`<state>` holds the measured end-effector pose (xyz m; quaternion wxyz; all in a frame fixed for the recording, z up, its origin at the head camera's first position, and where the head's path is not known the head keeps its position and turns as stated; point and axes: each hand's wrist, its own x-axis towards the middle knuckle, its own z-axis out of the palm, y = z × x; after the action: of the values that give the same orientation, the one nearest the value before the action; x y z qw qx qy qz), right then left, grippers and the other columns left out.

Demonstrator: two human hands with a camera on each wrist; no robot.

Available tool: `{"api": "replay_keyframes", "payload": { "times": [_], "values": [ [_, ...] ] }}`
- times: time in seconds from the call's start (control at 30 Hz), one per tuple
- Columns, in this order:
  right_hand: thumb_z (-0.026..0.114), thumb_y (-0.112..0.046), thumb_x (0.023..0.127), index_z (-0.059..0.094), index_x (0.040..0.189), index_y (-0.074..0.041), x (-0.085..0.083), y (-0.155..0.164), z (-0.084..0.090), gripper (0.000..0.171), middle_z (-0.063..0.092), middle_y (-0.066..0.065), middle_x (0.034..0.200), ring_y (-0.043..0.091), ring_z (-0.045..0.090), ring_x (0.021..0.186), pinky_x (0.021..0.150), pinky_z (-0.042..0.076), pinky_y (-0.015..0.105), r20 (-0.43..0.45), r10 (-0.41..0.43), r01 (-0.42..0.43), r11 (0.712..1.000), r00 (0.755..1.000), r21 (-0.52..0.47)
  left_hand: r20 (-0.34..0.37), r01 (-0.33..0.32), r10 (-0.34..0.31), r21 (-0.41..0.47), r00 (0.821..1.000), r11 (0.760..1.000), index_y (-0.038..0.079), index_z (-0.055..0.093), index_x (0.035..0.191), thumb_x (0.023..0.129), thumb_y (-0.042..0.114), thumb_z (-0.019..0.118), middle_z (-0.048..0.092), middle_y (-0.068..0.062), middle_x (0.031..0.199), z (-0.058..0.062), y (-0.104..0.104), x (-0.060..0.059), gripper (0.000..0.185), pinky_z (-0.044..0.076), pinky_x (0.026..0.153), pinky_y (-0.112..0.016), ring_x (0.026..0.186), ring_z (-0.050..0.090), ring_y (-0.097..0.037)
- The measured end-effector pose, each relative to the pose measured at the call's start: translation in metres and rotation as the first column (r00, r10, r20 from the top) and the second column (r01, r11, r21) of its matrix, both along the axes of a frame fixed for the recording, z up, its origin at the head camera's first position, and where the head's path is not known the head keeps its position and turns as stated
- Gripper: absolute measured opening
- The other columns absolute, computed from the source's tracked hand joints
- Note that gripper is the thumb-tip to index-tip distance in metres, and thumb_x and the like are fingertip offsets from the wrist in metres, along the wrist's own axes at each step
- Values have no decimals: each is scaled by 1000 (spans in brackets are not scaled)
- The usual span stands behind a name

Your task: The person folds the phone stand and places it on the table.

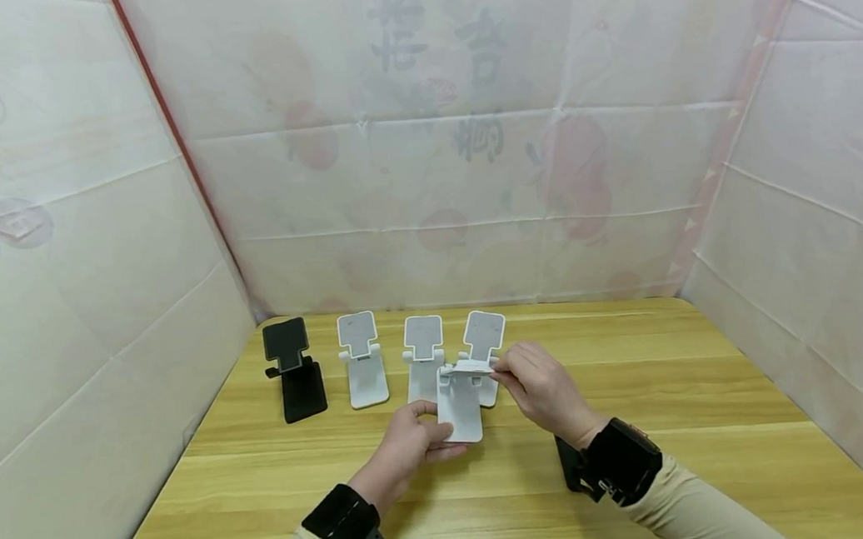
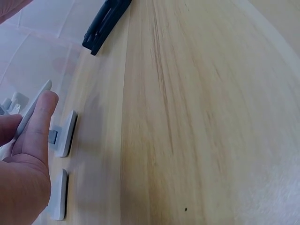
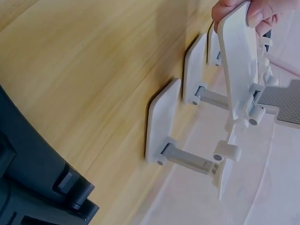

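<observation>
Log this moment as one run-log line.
left hand: holds white stand base | right hand: pinches its top | table: four stands upright

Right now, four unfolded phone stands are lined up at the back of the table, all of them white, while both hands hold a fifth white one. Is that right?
Not quite. Only three of the lined-up stands are white; the leftmost stand is black, as the head view shows. The rest holds: the left hand and right hand hold a fifth white stand in front of the row.

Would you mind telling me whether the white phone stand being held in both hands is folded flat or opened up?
Folded, or nearly so. The held white stand has its top plate lying flat over the base, pinched by the right hand, whereas the standing white stands have theirs raised.
</observation>
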<state>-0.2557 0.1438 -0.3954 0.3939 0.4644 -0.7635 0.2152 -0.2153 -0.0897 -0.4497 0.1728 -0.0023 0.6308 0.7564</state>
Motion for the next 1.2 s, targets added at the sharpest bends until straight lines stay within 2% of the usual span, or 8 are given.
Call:
{"api": "replay_keyframes", "payload": {
  "times": [0.07, 0.17, 0.3, 0.4, 0.57, 0.77, 0.97, 1.2],
  "values": [
    [78, 3, 85, 63, 92, -4, 0, 0, 1, 18, 60, 1, 83, 15, 51, 74, 65, 47, 30, -13, 12, -12, 1000, 1000, -2, 0, -1, 1, 3, 1000, 1000, -14, 45, 130, 98, -4, 57, 67, -31, 116, 0, 0, 0, 36, 65, 85, -41, 98, 73, -42],
    [69, -7, 98, 63, 92, -4, 1, 0, 2, 9, 59, 1, 83, 15, 51, 74, 65, 47, 30, -17, 26, -26, 1000, 1000, 0, 0, -3, 3, 10, 1000, 1000, -15, 45, 130, 98, -5, 57, 66, -32, 117, 0, 0, 0, 36, 65, 84, -41, 97, 74, -42],
    [53, -19, 107, 62, 92, -5, 1, 2, 1, 22, 58, 1, 82, 15, 50, 73, 65, 46, 30, -6, 30, -30, 1000, 1000, 9, -1, 1, -1, 20, 1000, 1000, -15, 46, 130, 97, -5, 57, 64, -33, 119, -1, 0, -1, 36, 65, 84, -42, 97, 74, -42],
    [55, -17, 107, 62, 92, -5, 1, 3, 1, 20, 58, 1, 82, 15, 51, 74, 66, 47, 30, 11, 26, -26, 1000, 1000, 18, -2, 3, -3, 23, 1000, 1000, -16, 46, 129, 96, -5, 57, 63, -33, 119, -1, 1, -1, 36, 64, 84, -42, 96, 74, -42],
    [68, -6, 98, 61, 91, -5, 3, 5, 0, 10, 58, 1, 83, 16, 51, 75, 68, 48, 30, 31, 23, -24, 999, 999, 38, 5, 4, -4, 20, 1000, 1000, -16, 46, 130, 96, -6, 57, 64, -33, 118, -1, 1, 0, 37, 65, 84, -43, 95, 74, -42],
    [76, 2, 86, 61, 90, -5, 5, 6, -1, 18, 60, 1, 85, 16, 53, 77, 71, 51, 31, 44, 26, -28, 998, 999, 53, 6, 3, -3, 17, 1000, 1000, -17, 46, 129, 96, -6, 57, 64, -34, 118, -1, 1, 1, 36, 65, 84, -43, 94, 74, -41],
    [74, 1, 89, 60, 90, -5, 6, 7, -1, 15, 60, 1, 85, 16, 55, 78, 73, 53, 33, 42, 36, -38, 997, 998, 60, 11, 1, -1, 13, 1000, 1000, -17, 47, 129, 96, -6, 57, 64, -34, 118, 0, 1, 2, 36, 65, 83, -43, 93, 75, -41],
    [72, -2, 92, 60, 87, -4, 8, 6, -3, 13, 57, 2, 81, 17, 52, 73, 65, 49, 30, -15, 37, -35, 993, 999, 111, 25, 5, -5, 38, 1000, 999, -17, 45, 131, 98, -4, 57, 64, -33, 119, 0, 2, 1, 38, 64, 85, -42, 98, 73, -42]
  ]
}}
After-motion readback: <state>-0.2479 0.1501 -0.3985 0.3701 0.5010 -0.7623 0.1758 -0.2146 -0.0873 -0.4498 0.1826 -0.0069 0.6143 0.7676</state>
